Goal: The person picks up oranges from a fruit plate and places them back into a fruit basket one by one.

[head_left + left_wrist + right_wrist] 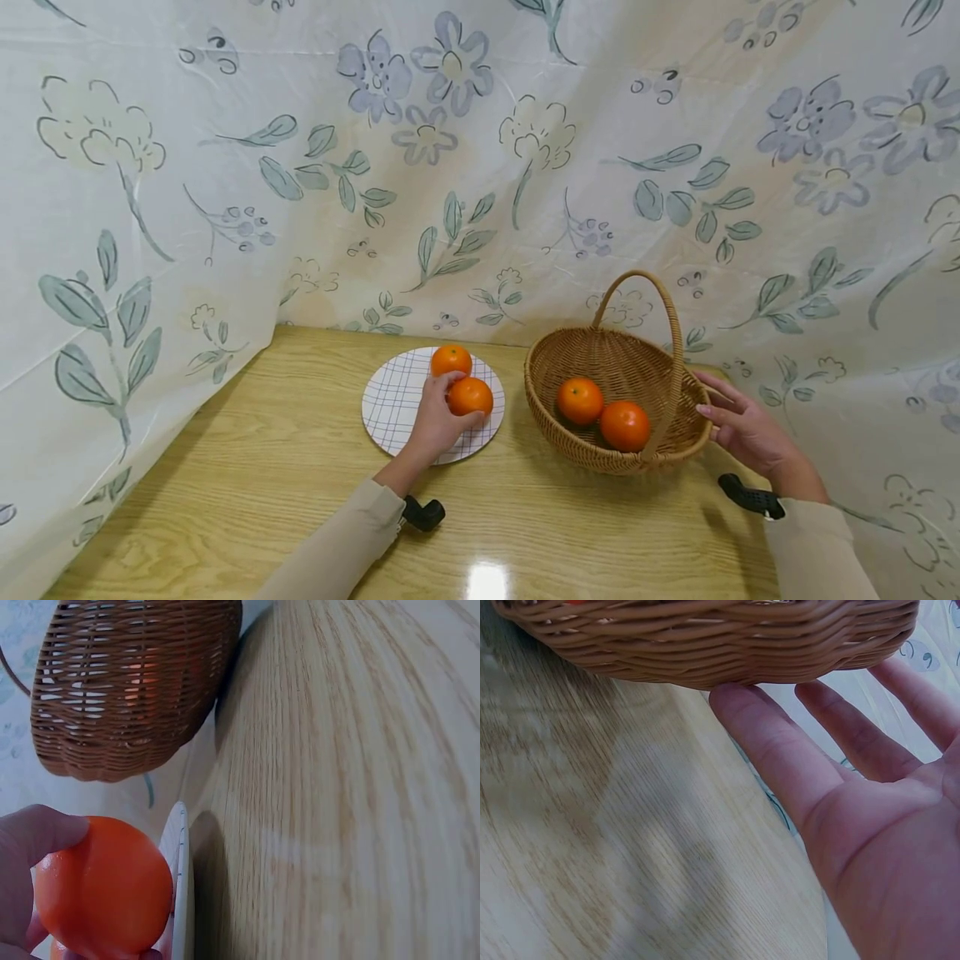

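My left hand [437, 423] grips an orange [472, 397] between thumb and fingers, over the right part of a round white plate [390, 408] with a grid pattern. A second orange [451, 360] sits on the plate just behind it. In the left wrist view the gripped orange [105, 889] is close beside the tilted-looking plate edge. To the right stands a brown wicker basket [570, 446] with a tall handle; two oranges [580, 400] lie inside. At the basket's right side, my right hand [750, 433] touches the wicker with nearly straight fingertips [739, 701].
A pale wooden table [247, 467] carries the plate and basket. Floral cloth [420, 200] hangs behind and along both sides. The basket's arched handle [671, 333] rises above its right part. Black wrist devices [423, 514] sit at both cuffs.
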A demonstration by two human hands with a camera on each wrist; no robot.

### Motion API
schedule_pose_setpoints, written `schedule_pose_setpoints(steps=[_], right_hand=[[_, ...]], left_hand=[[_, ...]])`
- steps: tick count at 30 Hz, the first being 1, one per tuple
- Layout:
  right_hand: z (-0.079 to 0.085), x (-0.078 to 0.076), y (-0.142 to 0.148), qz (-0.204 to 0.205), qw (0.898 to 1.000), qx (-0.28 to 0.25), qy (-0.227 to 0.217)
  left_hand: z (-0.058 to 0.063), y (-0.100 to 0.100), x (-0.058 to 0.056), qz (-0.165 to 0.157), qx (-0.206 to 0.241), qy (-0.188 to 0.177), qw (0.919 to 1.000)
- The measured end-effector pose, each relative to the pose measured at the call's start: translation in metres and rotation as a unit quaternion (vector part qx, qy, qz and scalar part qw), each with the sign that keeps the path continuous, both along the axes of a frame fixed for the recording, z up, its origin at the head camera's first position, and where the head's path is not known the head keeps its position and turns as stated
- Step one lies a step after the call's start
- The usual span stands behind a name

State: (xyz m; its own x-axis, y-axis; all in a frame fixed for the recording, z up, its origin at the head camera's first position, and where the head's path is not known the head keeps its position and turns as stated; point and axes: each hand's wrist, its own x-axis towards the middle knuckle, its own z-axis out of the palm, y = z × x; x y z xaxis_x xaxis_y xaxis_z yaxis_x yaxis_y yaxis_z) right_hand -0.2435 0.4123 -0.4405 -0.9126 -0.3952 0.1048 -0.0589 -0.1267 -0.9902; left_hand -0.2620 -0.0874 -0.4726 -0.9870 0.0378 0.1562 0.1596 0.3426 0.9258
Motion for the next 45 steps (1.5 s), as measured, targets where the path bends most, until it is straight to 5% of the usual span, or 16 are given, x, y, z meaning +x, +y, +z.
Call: schedule_pose_setpoints(steps=[15, 45], right_hand=[[0.002, 0.019, -0.008, -0.014, 1.000, -0.001, -0.004], [0.001, 0.016, -0.006, -0.004, 1.000, -0.009, -0.002]], left_hand=[[0.010, -0.018, 0.015, -0.039, 0.020, 0.004, 0.9990], [0.050, -0.025, 0.015, -0.113, 0.058, -0.001, 0.9919]])
